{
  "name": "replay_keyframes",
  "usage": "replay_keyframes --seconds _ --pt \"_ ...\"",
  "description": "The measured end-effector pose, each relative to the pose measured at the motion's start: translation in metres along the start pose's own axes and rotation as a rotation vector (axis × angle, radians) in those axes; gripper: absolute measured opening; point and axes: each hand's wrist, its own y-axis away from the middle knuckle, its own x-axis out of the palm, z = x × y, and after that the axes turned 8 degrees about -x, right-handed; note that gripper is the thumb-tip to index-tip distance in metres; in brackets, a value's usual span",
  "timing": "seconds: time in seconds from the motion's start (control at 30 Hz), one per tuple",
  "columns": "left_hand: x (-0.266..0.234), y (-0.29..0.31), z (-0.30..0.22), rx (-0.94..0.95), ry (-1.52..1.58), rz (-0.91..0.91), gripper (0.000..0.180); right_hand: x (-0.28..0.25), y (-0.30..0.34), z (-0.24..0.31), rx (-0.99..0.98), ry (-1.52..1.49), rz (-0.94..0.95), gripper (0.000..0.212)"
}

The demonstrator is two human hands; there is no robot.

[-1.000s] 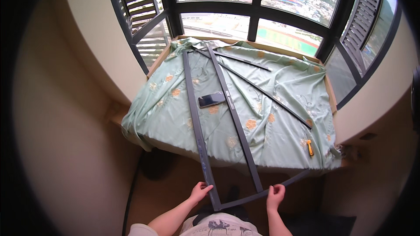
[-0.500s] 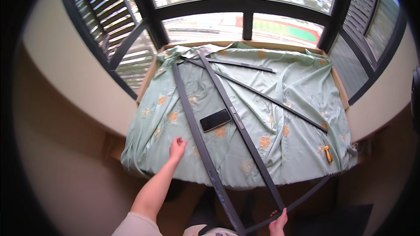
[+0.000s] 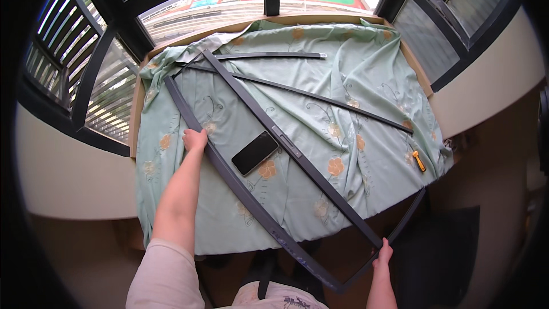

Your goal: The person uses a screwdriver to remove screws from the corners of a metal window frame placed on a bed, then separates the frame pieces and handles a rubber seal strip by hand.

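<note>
A dark grey frame of long bars lies slantwise over the cloth, its near end jutting past the front edge. My left hand [image 3: 195, 139] is closed on the upper part of the left bar [image 3: 243, 194]. At the near right, my right hand [image 3: 383, 253] grips the near end of the other long bar [image 3: 329, 190], which has a recessed handle plate [image 3: 286, 141]. There it meets a dark crosspiece [image 3: 361, 272]. Fingers of both hands are partly hidden. Between the two long bars, a black-screened phone [image 3: 255, 153] rests on the cloth.
Pale green flowered cloth [image 3: 309, 189] covers the surface by the windows. Two thinner dark bars [image 3: 274, 55] [image 3: 343, 105] lie at the back and right. A small orange-handled tool [image 3: 419, 161] is near the right edge. A wooden rim [image 3: 413, 70] borders the cloth.
My left hand has moved forward and left, from above the cloth onto the left bar, and closed on it. The frame's near corner has shifted right, with my right hand still on it. The view has also shifted.
</note>
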Motion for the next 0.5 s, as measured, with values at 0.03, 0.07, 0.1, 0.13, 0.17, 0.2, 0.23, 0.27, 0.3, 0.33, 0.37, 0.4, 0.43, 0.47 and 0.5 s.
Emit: replay_keyframes --seconds 0.03,0.07,0.1,0.13,0.17,0.2,0.23,0.27,0.3,0.33,0.37,0.4,0.43,0.47,0.5 --pt "-0.001 -0.004 -0.002 -0.037 0.026 0.021 0.070 0.003 0.003 0.003 0.018 -0.023 -0.026 0.026" --pt "-0.002 -0.007 -0.001 -0.077 0.053 0.041 0.067 0.005 0.007 0.006 0.030 -0.027 -0.037 0.021" --pt "0.001 -0.008 -0.009 -0.062 0.054 0.049 0.067 0.000 0.002 0.004 0.030 -0.037 -0.050 0.021" --pt "0.001 -0.014 -0.009 -0.083 0.133 0.182 0.063 -0.002 -0.003 0.000 -0.015 -0.005 -0.061 0.019" --pt "0.001 -0.020 -0.009 -0.104 0.210 0.315 0.058 -0.006 -0.008 -0.006 -0.060 0.029 -0.071 0.018" --pt "-0.001 -0.034 -0.003 -0.153 0.282 0.337 0.050 0.002 -0.003 -0.005 -0.076 0.018 -0.083 0.016" --pt "0.001 -0.040 0.000 -0.151 0.282 0.335 0.050 0.002 -0.004 -0.007 -0.075 0.016 -0.082 0.016" --pt "0.003 -0.045 0.004 -0.190 0.343 0.370 0.050 0.001 -0.004 -0.008 -0.080 0.017 -0.076 0.016" --pt "0.006 -0.047 0.004 -0.228 0.407 0.407 0.050 0.001 -0.007 -0.009 -0.088 0.017 -0.071 0.016" --pt "0.008 -0.049 0.002 -0.226 0.411 0.408 0.050 0.000 -0.010 -0.010 -0.090 0.015 -0.072 0.016" --pt "0.010 -0.051 0.000 -0.242 0.448 0.415 0.047 -0.001 -0.012 -0.011 -0.076 0.026 -0.074 0.016" --pt "0.013 -0.052 0.001 -0.260 0.482 0.421 0.045 -0.002 -0.013 -0.011 -0.060 0.040 -0.076 0.015" --pt "0.014 -0.052 0.003 -0.261 0.482 0.421 0.045 -0.002 -0.013 -0.011 -0.060 0.041 -0.076 0.015" --pt "0.015 -0.053 0.006 -0.277 0.593 0.452 0.039 -0.002 -0.013 -0.011 -0.061 0.039 -0.076 0.015" --pt "0.015 -0.054 0.007 -0.289 0.706 0.484 0.033 0.000 -0.011 -0.010 -0.063 0.035 -0.077 0.016"
